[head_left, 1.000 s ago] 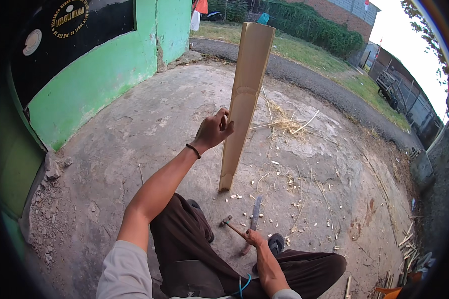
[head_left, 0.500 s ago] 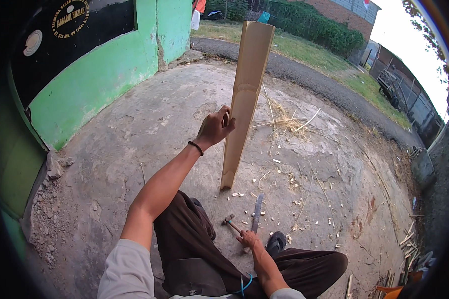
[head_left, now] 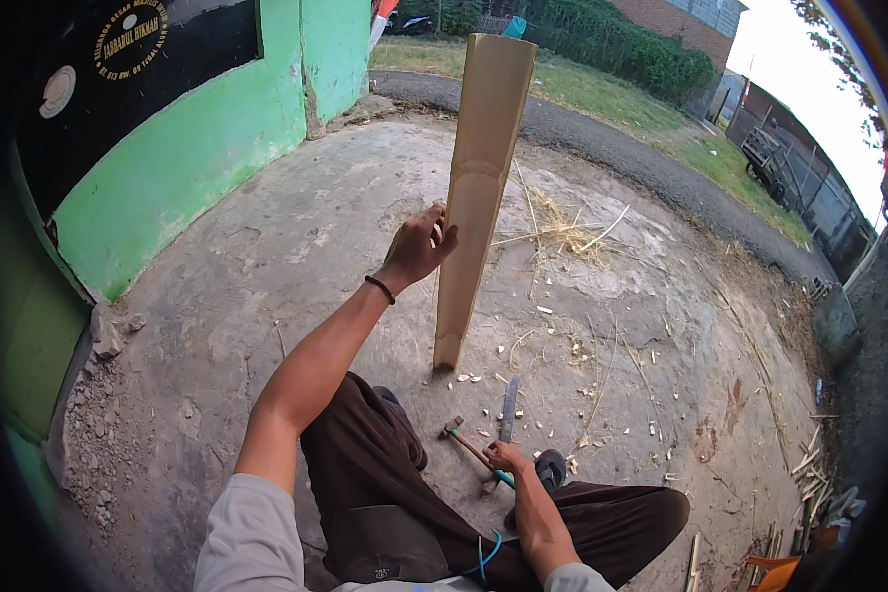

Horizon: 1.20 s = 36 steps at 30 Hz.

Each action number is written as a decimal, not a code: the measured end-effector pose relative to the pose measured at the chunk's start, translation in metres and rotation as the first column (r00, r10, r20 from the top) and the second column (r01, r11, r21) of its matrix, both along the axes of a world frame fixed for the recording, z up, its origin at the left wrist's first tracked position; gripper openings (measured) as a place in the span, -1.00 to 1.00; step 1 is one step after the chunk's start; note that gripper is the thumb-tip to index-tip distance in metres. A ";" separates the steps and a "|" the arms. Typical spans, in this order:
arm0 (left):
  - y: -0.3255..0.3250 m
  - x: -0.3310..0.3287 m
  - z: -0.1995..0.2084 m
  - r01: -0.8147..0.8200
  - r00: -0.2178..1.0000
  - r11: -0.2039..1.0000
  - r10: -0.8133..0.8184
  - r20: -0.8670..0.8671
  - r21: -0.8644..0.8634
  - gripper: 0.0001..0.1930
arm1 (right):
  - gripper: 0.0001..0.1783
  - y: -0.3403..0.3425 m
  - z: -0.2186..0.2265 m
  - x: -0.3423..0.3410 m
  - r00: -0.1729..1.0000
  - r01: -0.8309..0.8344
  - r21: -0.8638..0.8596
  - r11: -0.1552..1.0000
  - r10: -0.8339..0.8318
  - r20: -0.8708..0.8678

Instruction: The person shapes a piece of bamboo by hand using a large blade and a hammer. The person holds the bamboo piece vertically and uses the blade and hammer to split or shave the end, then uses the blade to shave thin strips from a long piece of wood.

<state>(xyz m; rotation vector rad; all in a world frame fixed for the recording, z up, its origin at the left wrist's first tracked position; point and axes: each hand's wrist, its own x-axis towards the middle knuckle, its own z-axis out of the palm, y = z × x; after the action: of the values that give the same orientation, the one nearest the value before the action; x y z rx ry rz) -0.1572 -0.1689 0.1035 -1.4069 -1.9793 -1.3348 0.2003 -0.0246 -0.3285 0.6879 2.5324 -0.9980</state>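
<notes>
A long half-round piece of split bamboo stands nearly upright, its narrow lower end on the concrete. My left hand grips its left edge about halfway up, thumb toward the hollow face. Low between my legs is my right hand, fingers curled closed; what they hold, if anything, is hidden. Beneath or beside that hand runs the handle of a hammer, with a teal grip end. A broad machete blade extends away from the same hand, which covers part of the tool.
Bamboo chips and a heap of thin shavings lie on the rough concrete. A green wall bounds the left. Split sticks are piled at the right, and a road passes behind.
My right hand has shifted slightly up and right, showing more of the hammer handle. The left hand keeps its grip; the bamboo is nearly unmoved. The whole view has shifted slightly.
</notes>
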 end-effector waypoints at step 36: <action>0.093 0.137 0.023 0.471 0.879 0.875 -0.476 -0.024 -0.112 -0.81 | -0.16 0.062 0.574 -0.013 0.293 -0.169 0.025 0.985 0.075 -0.953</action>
<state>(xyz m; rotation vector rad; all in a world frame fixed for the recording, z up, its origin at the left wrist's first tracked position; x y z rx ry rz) -0.0204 -0.0756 0.1260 -2.0532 -1.7531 -1.3807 0.1875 0.0371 0.2457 -0.3596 3.3776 -1.8484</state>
